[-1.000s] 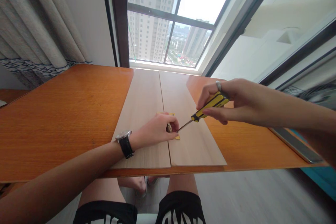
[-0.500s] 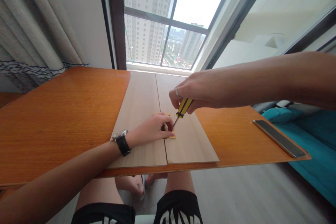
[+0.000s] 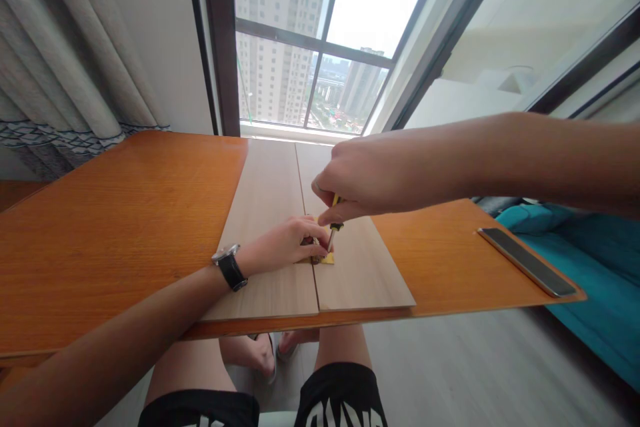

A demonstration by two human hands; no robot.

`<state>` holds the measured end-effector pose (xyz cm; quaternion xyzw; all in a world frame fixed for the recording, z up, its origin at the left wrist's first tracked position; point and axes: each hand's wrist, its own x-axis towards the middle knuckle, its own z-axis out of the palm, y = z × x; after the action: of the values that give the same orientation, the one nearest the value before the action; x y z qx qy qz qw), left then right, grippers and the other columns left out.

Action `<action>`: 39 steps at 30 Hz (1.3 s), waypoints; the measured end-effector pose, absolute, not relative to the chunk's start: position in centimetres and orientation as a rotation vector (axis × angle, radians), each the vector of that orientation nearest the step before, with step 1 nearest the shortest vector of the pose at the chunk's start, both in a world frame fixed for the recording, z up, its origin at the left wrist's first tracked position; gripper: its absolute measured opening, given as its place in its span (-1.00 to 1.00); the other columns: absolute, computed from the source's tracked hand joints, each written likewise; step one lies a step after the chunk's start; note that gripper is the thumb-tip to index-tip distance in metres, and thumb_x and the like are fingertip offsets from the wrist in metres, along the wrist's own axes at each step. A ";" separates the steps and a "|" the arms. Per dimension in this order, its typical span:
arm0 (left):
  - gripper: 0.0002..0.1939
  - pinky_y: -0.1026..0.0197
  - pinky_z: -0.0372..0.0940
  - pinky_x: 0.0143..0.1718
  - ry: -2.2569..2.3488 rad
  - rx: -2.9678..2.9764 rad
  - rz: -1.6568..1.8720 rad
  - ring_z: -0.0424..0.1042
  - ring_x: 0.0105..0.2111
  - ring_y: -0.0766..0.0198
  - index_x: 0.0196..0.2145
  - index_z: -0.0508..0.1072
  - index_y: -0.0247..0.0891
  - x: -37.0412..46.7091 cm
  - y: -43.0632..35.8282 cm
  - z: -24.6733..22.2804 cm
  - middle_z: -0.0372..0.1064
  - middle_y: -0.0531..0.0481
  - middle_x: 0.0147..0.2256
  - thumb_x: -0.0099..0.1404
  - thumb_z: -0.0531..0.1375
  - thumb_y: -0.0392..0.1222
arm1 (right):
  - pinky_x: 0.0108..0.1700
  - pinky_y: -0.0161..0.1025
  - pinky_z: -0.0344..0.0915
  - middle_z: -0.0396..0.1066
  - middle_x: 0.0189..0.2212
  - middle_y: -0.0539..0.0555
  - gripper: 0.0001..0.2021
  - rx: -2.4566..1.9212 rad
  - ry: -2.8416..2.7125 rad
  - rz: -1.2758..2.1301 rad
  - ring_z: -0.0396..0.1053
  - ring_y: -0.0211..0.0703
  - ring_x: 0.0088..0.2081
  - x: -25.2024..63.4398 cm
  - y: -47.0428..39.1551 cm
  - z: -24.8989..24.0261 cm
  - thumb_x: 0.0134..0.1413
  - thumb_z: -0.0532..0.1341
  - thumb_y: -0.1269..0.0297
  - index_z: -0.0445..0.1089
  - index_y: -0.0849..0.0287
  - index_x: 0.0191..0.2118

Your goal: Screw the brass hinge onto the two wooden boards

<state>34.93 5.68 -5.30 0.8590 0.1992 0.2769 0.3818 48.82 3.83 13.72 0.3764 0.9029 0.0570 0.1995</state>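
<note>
Two pale wooden boards point(image 3: 365, 273) lie side by side, with a narrow seam between them. A brass-coloured hinge point(image 3: 329, 259) spans that seam, partly covered by my left hand point(image 3: 295, 240). The thumb and fingers of this hand are closed together over the hinge, around the screwdriver tip; whatever they pinch is too small to make out. From above, my right hand point(image 3: 350, 180) wraps round the handle of a yellow and black screwdriver point(image 3: 332, 233). Its shaft slants down to the hinge's right plate, and most of the handle is hidden by the fingers.
The boards rest on an orange-brown wooden table point(image 3: 150, 213), reaching its front edge. A dark, flat phone-like slab point(image 3: 527, 262) lies at the table's right end. Beyond that stands a teal sofa point(image 3: 575, 260). A window point(image 3: 320, 47) is behind the table, a curtain point(image 3: 65, 47) at left.
My right hand has turned on the screwdriver and shifted slightly left, covering more of the handle, and the screwdriver stands more upright. My left hand stays at the hinge, its fingers slightly shifted.
</note>
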 end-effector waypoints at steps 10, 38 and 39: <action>-0.57 0.22 0.23 -0.12 0.417 2.352 0.770 0.32 -0.31 0.26 -0.45 0.51 -0.32 35.2 5.9 -5.2 0.40 -0.02 -0.45 0.50 0.11 -0.02 | -0.35 -0.21 0.18 0.53 -0.24 0.13 -0.65 0.942 2.715 0.053 0.41 -0.14 -0.36 50.8 3.7 14.0 0.19 0.28 0.10 0.43 0.17 0.01; -0.61 0.21 0.26 -0.08 0.376 2.317 0.896 0.34 -0.30 0.26 -0.41 0.53 -0.32 35.7 5.9 -5.5 0.44 -0.03 -0.42 0.49 0.13 -0.04 | -0.21 -0.24 0.30 0.48 -0.15 0.14 -0.79 0.581 2.947 -0.027 0.45 -0.20 -0.21 53.5 3.0 13.8 0.34 0.13 0.35 0.48 0.22 -0.04; -0.60 0.21 0.26 -0.07 0.371 2.315 0.891 0.34 -0.30 0.27 -0.41 0.53 -0.32 35.7 5.9 -5.4 0.44 -0.03 -0.43 0.49 0.13 -0.04 | -0.21 -0.25 0.30 0.49 -0.21 0.11 -0.79 0.560 2.948 -0.049 0.45 -0.23 -0.25 53.5 3.0 14.1 0.35 0.10 0.38 0.51 0.21 -0.12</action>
<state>35.71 5.93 -5.44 0.8770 0.1404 0.3377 0.3116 53.50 3.04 14.07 0.1860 0.9799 -0.0164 0.0703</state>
